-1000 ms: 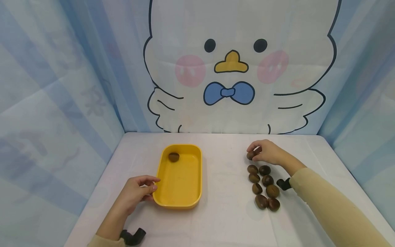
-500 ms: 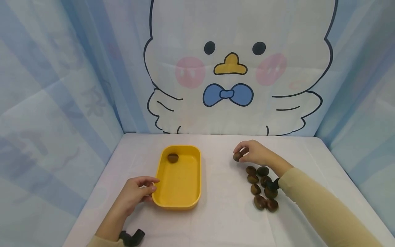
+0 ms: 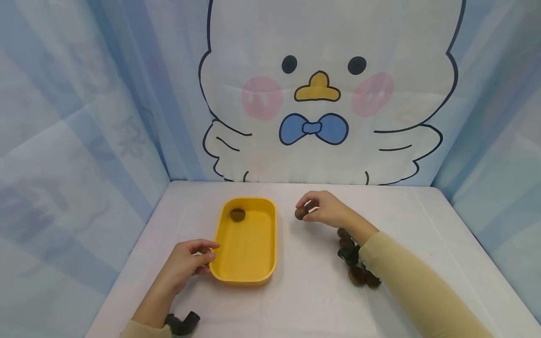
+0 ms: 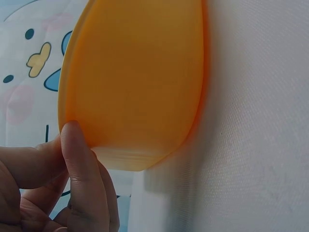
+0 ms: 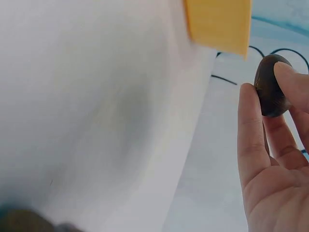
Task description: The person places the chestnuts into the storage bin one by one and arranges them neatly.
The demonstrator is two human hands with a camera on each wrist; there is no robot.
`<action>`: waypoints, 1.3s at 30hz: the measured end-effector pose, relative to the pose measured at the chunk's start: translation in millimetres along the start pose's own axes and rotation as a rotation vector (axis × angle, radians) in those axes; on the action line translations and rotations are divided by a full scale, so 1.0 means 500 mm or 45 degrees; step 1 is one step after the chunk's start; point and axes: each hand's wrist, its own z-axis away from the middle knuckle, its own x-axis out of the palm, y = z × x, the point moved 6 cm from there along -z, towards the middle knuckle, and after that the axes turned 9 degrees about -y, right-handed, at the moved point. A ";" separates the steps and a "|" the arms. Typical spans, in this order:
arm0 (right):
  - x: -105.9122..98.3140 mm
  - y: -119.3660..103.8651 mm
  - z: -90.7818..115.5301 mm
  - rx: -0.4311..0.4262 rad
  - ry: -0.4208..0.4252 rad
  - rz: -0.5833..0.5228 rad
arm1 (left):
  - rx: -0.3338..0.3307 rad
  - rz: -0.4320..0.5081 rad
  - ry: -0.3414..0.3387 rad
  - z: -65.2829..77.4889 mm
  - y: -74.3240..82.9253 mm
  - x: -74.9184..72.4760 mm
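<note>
My right hand (image 3: 328,210) pinches a brown chestnut (image 3: 300,213) between thumb and fingertips, a short way to the right of a yellow tray (image 3: 249,249). In the right wrist view the dark chestnut (image 5: 271,87) sits up at the fingertips, with the tray's wall (image 5: 217,24) beyond it. With thumb and fingers, my left hand (image 3: 181,264) grips the tray's left rim near its front corner; the left wrist view shows the thumb (image 4: 77,150) on that rim. One chestnut (image 3: 238,215) lies inside the tray at its back left.
Several loose chestnuts (image 3: 357,275) lie on the white table (image 3: 304,300) at right, partly hidden under my right sleeve and black wrist mount (image 3: 349,255). A cloth backdrop with a cartoon bird (image 3: 321,155) stands behind the table. Another black mount (image 3: 182,324) is on my left wrist.
My right hand has carried the pinched chestnut leftward, from beside the other chestnuts toward the tray. The sleeve now covers more of those chestnuts. My left hand and the tray stay put.
</note>
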 end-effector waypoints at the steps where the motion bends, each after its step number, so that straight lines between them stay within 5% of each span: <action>1: 0.004 -0.006 -0.003 -0.006 0.000 -0.006 | -0.001 0.001 0.001 0.001 0.001 0.000; 24: 0.066 -0.151 -0.089 -0.128 -0.080 -0.064 | -0.005 0.003 0.009 0.003 0.007 0.002; 39: 0.099 -0.203 -0.138 -0.150 -0.087 -0.095 | -0.001 0.011 -0.002 -0.001 0.003 0.001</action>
